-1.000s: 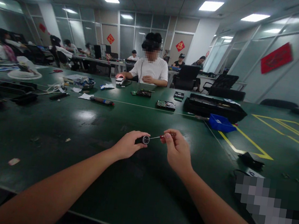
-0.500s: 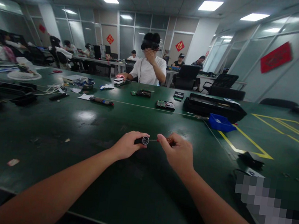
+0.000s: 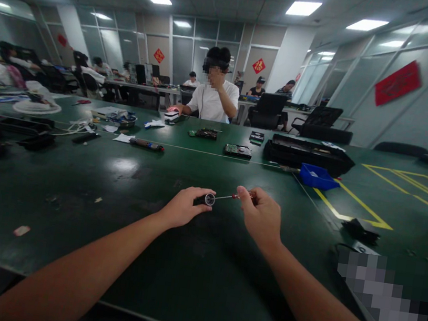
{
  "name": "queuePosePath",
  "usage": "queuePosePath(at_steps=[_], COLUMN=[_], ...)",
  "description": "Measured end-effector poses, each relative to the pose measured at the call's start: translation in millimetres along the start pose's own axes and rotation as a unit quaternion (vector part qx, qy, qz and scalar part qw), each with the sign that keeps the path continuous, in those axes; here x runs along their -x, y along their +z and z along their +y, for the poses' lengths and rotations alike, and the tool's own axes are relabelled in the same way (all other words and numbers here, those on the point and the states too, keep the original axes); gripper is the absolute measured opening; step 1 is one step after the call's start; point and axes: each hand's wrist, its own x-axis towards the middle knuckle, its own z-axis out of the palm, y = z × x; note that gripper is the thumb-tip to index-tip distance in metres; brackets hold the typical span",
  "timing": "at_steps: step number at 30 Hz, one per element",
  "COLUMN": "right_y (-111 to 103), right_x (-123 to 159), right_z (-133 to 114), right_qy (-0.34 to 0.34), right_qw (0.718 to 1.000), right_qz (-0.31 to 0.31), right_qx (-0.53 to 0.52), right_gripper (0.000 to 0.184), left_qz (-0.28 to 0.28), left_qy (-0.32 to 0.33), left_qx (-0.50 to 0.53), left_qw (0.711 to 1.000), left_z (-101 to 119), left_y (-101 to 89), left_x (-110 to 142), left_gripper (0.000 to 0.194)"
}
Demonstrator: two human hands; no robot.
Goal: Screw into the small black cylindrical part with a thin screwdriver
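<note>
Above the green table (image 3: 113,252), my left hand (image 3: 185,208) is closed around a short black cylinder (image 3: 209,199) with a pale ring at its round end, which faces right and toward me. My right hand (image 3: 264,218) grips the handle of a screwdriver (image 3: 228,197) between thumb and fingers. Its thin metal shaft points left, and the tip reaches the ringed end of the cylinder. Whether the tip sits inside the end or only touches it, I cannot tell. Most of the cylinder and of the handle is hidden by my fingers.
Circuit boards (image 3: 238,151) lie across the table's far half, near a long black tray (image 3: 310,155) and a blue bin (image 3: 318,177). A tool with a dark body (image 3: 147,145) lies at left of centre. A person in white (image 3: 216,100) sits opposite.
My right hand has moved a little right and up, so more of the screwdriver's shaft shows and it tilts more. My left hand still holds the cylinder in nearly the same place.
</note>
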Motion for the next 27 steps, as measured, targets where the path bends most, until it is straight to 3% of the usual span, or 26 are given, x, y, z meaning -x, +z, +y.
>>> queuePosePath(at_steps=[27], right_y=[-1.7], right_x=[0.1], right_z=[-2.4], right_qy=[0.002], right_qw=[1.0], right_qz=[-0.003], right_qx=[-0.003], right_gripper=[0.046], left_qz=[0.002], left_qy=[0.001], left_qx=[0.013], left_qw=[1.0], left_z=[-0.5], left_y=[0.1], left_x=[0.3], left_gripper=[0.041])
